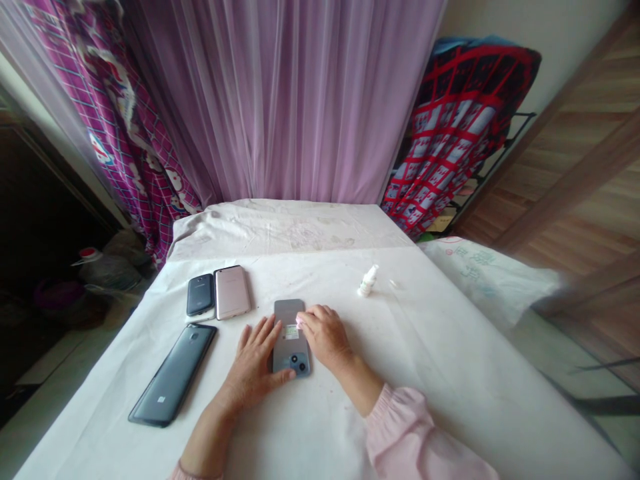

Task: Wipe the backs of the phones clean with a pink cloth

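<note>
A grey-blue smartphone (287,357) lies back side up on the table, its camera bump toward me and a pale label on its middle. My left hand (254,363) rests along the phone's left side with fingers spread, the thumb lying over the camera end. At the right edge of the phone, my right hand (323,333) has its fingers closed on a small pink cloth (299,321), touching the phone's back beside the label. Most of the cloth is hidden by the fingers.
To the left lie a large dark smartphone (175,375), a rose-gold smartphone (232,293) and a small black phone (200,294) atop something white. A white spray bottle (368,281) stands at the right, near a small clear cap (393,284). A white cloth (400,373) covers the table.
</note>
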### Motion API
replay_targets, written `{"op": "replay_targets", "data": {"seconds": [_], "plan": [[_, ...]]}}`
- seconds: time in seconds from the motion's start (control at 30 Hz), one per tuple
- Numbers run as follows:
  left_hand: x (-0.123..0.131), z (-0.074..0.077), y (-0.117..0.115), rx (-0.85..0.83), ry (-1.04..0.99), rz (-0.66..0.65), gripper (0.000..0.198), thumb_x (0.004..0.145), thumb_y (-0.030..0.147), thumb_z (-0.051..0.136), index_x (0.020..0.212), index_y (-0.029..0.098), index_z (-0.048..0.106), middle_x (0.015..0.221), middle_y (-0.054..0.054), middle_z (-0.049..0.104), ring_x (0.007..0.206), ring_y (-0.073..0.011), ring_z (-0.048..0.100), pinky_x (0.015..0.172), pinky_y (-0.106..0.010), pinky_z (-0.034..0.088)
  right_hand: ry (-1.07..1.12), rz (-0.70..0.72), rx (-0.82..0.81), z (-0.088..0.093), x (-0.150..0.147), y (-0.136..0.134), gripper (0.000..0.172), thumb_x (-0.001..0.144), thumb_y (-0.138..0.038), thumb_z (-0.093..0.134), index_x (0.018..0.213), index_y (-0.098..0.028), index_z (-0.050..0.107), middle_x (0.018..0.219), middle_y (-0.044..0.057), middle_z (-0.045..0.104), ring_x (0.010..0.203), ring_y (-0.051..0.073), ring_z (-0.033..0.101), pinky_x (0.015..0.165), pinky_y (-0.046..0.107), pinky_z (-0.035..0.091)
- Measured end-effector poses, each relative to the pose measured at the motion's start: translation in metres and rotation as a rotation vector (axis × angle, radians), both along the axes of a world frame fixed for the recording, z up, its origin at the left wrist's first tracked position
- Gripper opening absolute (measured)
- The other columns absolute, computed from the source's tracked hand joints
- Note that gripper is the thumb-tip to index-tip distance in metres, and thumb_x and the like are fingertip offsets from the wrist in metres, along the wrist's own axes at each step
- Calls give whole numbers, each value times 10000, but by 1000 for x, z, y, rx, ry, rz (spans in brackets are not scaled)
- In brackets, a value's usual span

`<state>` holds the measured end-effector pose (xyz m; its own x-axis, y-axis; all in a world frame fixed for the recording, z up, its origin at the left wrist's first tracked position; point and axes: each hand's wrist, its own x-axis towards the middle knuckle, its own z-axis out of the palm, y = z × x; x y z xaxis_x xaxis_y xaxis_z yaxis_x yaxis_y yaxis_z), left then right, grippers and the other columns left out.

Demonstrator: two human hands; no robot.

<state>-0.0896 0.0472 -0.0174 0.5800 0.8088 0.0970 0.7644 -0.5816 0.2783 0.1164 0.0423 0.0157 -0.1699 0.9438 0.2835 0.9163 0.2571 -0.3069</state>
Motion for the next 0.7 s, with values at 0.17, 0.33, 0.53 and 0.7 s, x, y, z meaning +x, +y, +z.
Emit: {"op": "replay_targets", "data": {"seconds": [0.17, 0.33, 0.53, 0.7], "plan": [[-1, -1, 0, 5, 0, 7, 927, 761, 760, 483, 1473, 199, 290, 1518, -160, 288, 1398, -361, 255, 1107, -597, 195, -18, 20, -14, 0, 2, -10, 129, 929, -262, 542, 925, -247, 670, 923, 24, 635, 871, 172, 526, 773, 288, 352], [-1, -4, 0, 14, -6, 0, 933, 761, 754, 490, 1477, 195, 276, 1524, -158, 279, 1397, -363, 258, 1105, -601, 193, -21, 29, -14, -1, 3, -17, 130, 931, -261, 537, 943, -245, 665, 929, 27, 630, 879, 173, 523, 767, 287, 348], [-1, -5, 0, 48, -18, 4, 916, 766, 730, 515, 1483, 223, 257, 1519, -144, 303, 1391, -363, 275, 1103, -591, 208, -34, 19, -21, 2, 1, -13, 145, 941, -264, 519, 935, -249, 663, 932, 24, 629, 881, 168, 526, 769, 285, 349], [-1, -4, 0, 45, -19, -6, 915, 766, 732, 513, 1486, 235, 245, 1519, -145, 297, 1394, -356, 269, 1102, -581, 219, -38, -13, -32, 3, 0, -1, 152, 943, -266, 515, 929, -255, 665, 944, 21, 634, 894, 163, 534, 788, 279, 353]]}}
